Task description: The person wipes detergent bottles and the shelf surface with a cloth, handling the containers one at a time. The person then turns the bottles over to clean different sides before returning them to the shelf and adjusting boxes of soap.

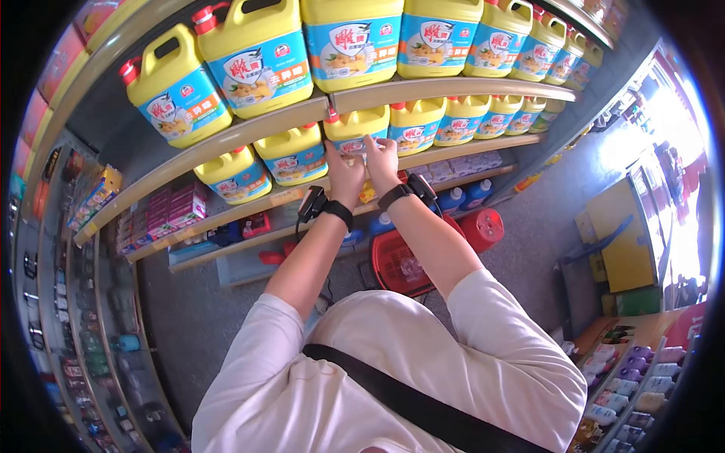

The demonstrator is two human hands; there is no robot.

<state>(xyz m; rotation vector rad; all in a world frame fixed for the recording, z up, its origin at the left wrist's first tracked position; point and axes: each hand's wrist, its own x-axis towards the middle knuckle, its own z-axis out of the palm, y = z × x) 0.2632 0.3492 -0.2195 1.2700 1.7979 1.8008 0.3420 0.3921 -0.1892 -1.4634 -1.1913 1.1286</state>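
Note:
My left hand [346,175] is at the left front edge of a yellow dish-soap jug [361,121] with a blue label, on the second shelf. Against the right part of the same jug's front is my right hand [383,160], its fingers bent over the label. Between them, the two hands hold the jug, which stands upright in its row; its lower front is partly hidden by my hands. A matching jug [293,155] stands just left of it, and another jug [417,124] just right. Both wrists wear black straps with small devices.
Larger yellow jugs [351,45] line the shelf above. Below are pink boxes [175,210], blue bottles [476,194] and white packs [464,164]. A red basket [393,260] and a red container [482,229] are on the floor before me. Shelves of bottles [627,385] stand at lower right.

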